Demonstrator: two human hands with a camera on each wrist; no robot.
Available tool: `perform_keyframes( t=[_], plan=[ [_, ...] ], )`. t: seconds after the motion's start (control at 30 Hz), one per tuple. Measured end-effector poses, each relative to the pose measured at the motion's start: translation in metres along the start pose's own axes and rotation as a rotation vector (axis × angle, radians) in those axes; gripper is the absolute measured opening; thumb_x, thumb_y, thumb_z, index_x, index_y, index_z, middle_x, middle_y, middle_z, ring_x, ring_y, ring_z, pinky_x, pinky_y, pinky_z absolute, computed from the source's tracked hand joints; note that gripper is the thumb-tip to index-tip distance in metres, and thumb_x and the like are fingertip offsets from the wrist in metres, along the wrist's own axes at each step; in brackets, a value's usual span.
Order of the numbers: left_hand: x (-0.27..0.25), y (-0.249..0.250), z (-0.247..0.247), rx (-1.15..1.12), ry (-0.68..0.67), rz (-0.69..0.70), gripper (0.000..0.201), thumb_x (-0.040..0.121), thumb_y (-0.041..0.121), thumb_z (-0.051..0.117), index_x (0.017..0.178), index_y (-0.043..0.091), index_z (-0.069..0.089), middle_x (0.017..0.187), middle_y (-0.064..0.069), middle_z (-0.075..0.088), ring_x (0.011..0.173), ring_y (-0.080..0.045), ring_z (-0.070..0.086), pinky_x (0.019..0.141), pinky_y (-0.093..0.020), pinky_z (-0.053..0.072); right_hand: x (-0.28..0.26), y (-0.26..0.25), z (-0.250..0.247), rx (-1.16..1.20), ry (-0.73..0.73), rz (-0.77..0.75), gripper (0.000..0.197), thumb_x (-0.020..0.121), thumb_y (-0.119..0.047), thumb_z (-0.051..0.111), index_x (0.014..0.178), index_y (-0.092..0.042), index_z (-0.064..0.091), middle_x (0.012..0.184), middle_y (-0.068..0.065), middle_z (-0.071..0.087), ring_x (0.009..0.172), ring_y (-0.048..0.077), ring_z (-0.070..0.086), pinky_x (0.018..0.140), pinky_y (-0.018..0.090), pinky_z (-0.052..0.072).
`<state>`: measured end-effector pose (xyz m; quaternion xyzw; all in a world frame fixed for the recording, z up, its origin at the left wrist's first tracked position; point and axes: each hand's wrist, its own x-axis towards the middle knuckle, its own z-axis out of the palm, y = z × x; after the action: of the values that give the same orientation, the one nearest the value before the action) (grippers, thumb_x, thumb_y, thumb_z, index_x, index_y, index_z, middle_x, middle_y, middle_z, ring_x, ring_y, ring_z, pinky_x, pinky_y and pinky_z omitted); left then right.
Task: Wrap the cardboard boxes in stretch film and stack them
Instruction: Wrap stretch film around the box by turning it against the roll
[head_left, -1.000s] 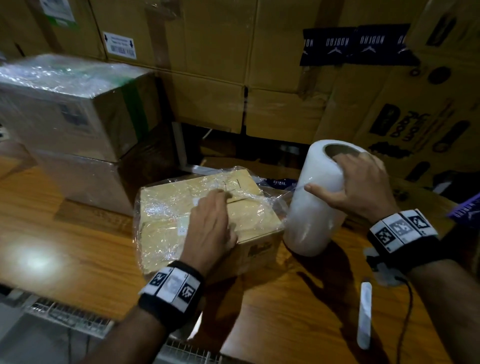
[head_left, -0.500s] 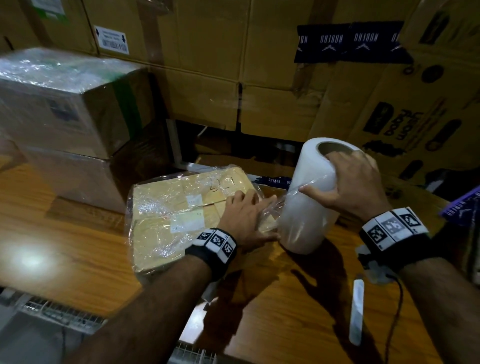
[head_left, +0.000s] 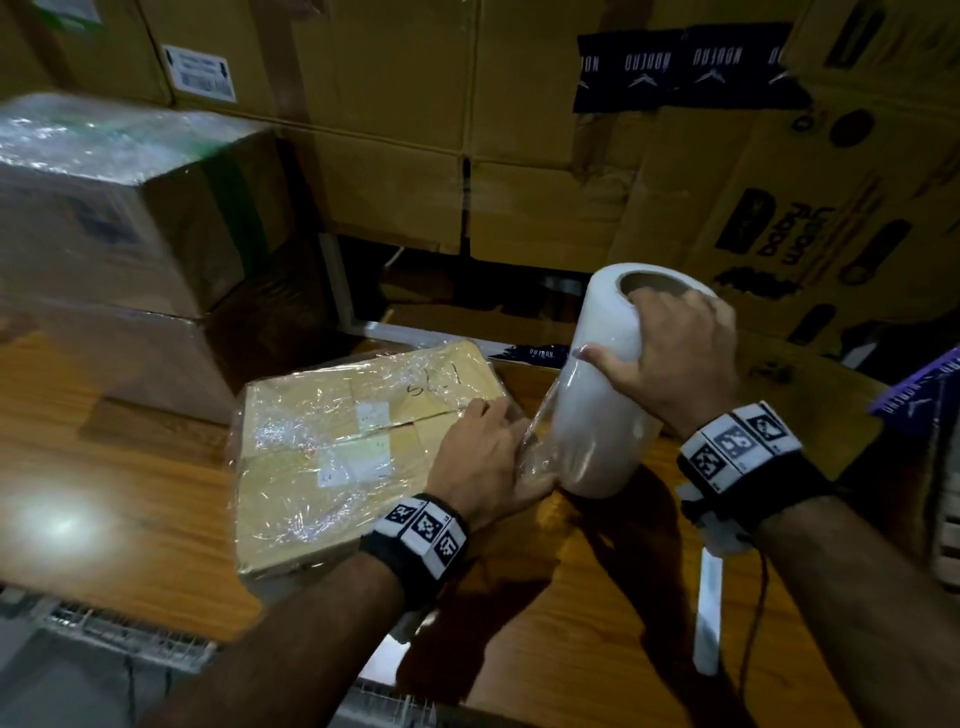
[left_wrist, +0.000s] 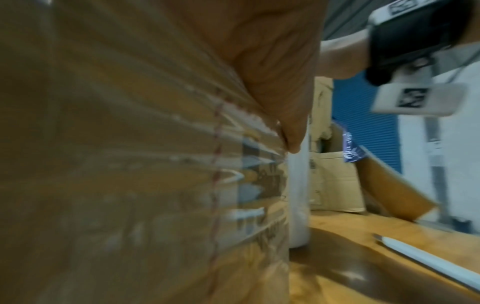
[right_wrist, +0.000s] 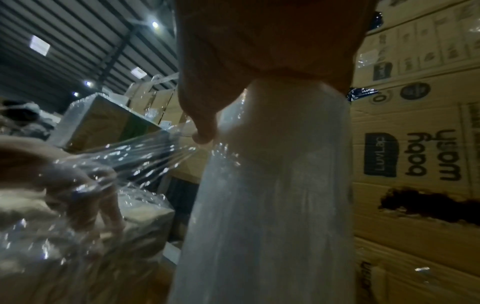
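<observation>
Head view shows my left hand (head_left: 485, 457) lying on the near right edge of the flat tan cardboard box already skinned in clear film (head_left: 358, 441), which sits on the orange-brown wooden table (head_left: 119, 499) in front of me. The fingers lie fairly straight along the box top, pressing the film down; the thumb side is bunched against the sheet that runs off to the roll, and I cannot tell whether it pinches that sheet. My right hand (head_left: 670, 358) is curled over the top of the fat white roll of stretch film (head_left: 597, 415), fingertips hooked into the cardboard core and thumb pressed on the outer wrap. The roll is tilted, its foot just beside the box corner.

In the right wrist view the film fans out in taut, shiny pleats from under my thumb toward the left hand.

I judge the film thin, clingy and stretchy: it will neck down into a rope if I pull from one point, so the flat palm is the better anchor. The roll looks dense and slick outside, so the core is the sure hold. The box seems light and stiff; edges and corners are where to grip.

Two film-wrapped boxes (head_left: 119, 218) already stand stacked at the left.
</observation>
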<state>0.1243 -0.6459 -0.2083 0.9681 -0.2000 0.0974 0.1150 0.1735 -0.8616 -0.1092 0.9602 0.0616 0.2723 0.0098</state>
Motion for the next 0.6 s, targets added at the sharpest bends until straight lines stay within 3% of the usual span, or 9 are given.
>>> perform_keyframes(
  t=[0.13, 0.23, 0.33, 0.4, 0.47, 0.53, 0.6],
  plan=[
    [-0.016, -0.005, -0.001, 0.015, 0.017, 0.028, 0.073, 0.084, 0.074, 0.057, 0.137, 0.023, 0.054, 0.131, 0.002, 0.054, 0.113, -0.016, 0.045, 0.081, -0.024, 0.038, -0.001, 0.025, -0.007, 0.147, -0.149, -0.172, 0.099, 0.074, -0.083, 0.052, 0.142, -0.012, 0.052, 0.132, 0.011, 0.062, 0.122, 0.034, 0.055, 0.116, 0.052, 0.030],
    [-0.020, 0.005, 0.004, 0.012, 0.044, -0.073, 0.100, 0.082, 0.069, 0.058, 0.157, 0.010, 0.031, 0.137, -0.006, 0.052, 0.119, -0.021, 0.048, 0.096, -0.032, 0.046, -0.001, 0.050, -0.013, 0.291, -0.259, -0.301, 0.092, 0.080, -0.071, 0.056, 0.151, -0.013, 0.045, 0.146, 0.011, 0.054, 0.136, 0.035, 0.047, 0.120, 0.052, 0.027],
    [-0.021, 0.014, 0.007, 0.111, -0.017, -0.164, 0.108, 0.080, 0.083, 0.050, 0.157, 0.010, 0.028, 0.146, -0.013, 0.041, 0.128, -0.027, 0.042, 0.107, -0.041, 0.042, 0.003, 0.052, -0.017, 0.319, -0.281, -0.275, 0.082, 0.088, -0.068, 0.057, 0.153, -0.019, 0.046, 0.152, 0.005, 0.052, 0.141, 0.030, 0.044, 0.118, 0.053, 0.034],
    [-0.023, 0.016, 0.007, 0.167, -0.067, -0.210, 0.105, 0.082, 0.087, 0.046, 0.156, 0.014, 0.029, 0.162, -0.024, 0.023, 0.146, -0.038, 0.027, 0.118, -0.051, 0.032, 0.002, 0.044, -0.020, 0.243, -0.212, -0.229, 0.076, 0.089, -0.067, 0.059, 0.148, -0.021, 0.051, 0.145, 0.005, 0.060, 0.133, 0.030, 0.053, 0.112, 0.050, 0.039],
    [-0.025, 0.015, 0.009, 0.180, -0.081, -0.211, 0.103, 0.086, 0.080, 0.048, 0.160, 0.015, 0.020, 0.169, -0.026, 0.005, 0.156, -0.040, 0.009, 0.126, -0.055, 0.015, -0.001, 0.033, -0.018, 0.114, -0.081, -0.205, 0.074, 0.091, -0.073, 0.055, 0.141, -0.018, 0.058, 0.128, 0.009, 0.070, 0.116, 0.031, 0.064, 0.103, 0.048, 0.043],
    [-0.028, 0.011, 0.009, 0.141, -0.101, -0.177, 0.101, 0.090, 0.076, 0.048, 0.163, 0.016, 0.013, 0.170, -0.022, 0.006, 0.157, -0.037, 0.008, 0.127, -0.051, 0.010, 0.000, 0.016, -0.012, 0.009, -0.013, -0.111, 0.082, 0.086, -0.081, 0.048, 0.133, -0.015, 0.062, 0.115, 0.012, 0.074, 0.105, 0.032, 0.067, 0.098, 0.047, 0.044],
    [-0.031, 0.003, 0.006, 0.114, -0.108, -0.128, 0.099, 0.091, 0.076, 0.044, 0.163, 0.016, 0.012, 0.170, -0.021, 0.009, 0.157, -0.036, 0.013, 0.127, -0.048, 0.014, 0.007, -0.002, -0.004, -0.056, -0.027, 0.014, 0.090, 0.081, -0.089, 0.048, 0.128, -0.013, 0.063, 0.109, 0.014, 0.073, 0.102, 0.034, 0.067, 0.098, 0.048, 0.042]
  ],
)
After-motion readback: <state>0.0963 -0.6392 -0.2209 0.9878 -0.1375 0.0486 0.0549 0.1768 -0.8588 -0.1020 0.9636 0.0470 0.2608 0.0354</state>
